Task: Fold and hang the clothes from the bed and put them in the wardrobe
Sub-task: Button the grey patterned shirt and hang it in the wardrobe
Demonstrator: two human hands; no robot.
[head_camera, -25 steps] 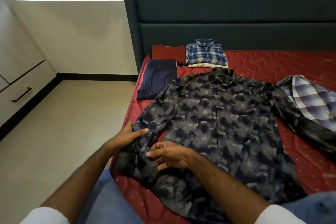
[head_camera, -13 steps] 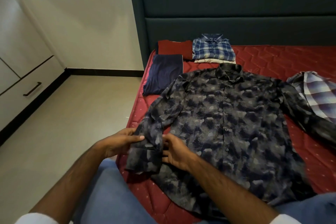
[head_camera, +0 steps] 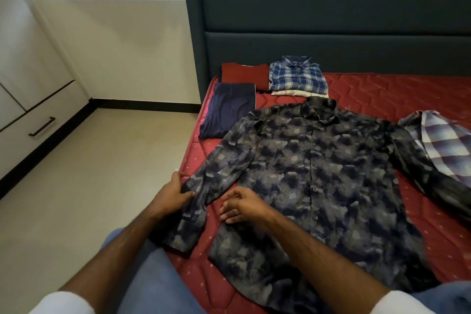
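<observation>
A dark camouflage-print shirt (head_camera: 316, 181) lies spread face up on the red mattress (head_camera: 397, 92), collar toward the headboard. My left hand (head_camera: 172, 195) pinches the edge of its left sleeve near the bed's edge; the cuff hangs below. My right hand (head_camera: 240, 206) hovers with loosely curled fingers over the shirt's side seam, holding nothing. Folded clothes lie by the headboard: a blue plaid shirt (head_camera: 297, 76), a maroon garment (head_camera: 244, 75) and a navy garment (head_camera: 228, 109). An unfolded pale plaid shirt (head_camera: 443, 143) lies at the right.
A dark green padded headboard (head_camera: 331, 15) rises behind the bed. White cabinets with a drawer handle (head_camera: 42, 127) line the left wall. Beige floor (head_camera: 89, 173) lies left of the bed. My blue-trousered knees press against the mattress edge.
The sleeve has been pulled outward, away from the shirt's body. My right hand has let go of the sleeve and moved right. The view has shifted slightly.
</observation>
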